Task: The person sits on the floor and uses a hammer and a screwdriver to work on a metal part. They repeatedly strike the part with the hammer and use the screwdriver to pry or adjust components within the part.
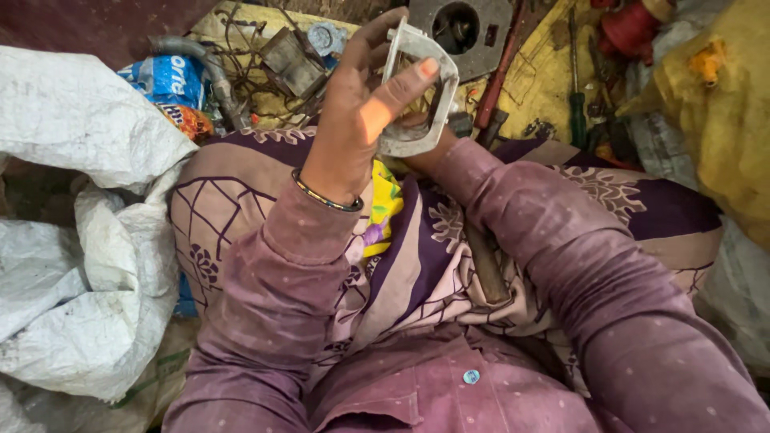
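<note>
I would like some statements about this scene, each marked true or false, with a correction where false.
1. The left hand grips a grey metal frame. True.
2. The left wrist is bare. False: it wears a thin bangle.
3. The right hand lies mostly hidden behind the frame. True.
4. A black sack lies on the person's left. False: the sack is white.
5. A red spool lies at the top right. True.

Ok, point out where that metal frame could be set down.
Bare room: the patterned cloth on the lap, between the white sack and the left hand holding the metal frame. Crowded: the ground ahead, with wires, screwdriver and red spool.
</note>
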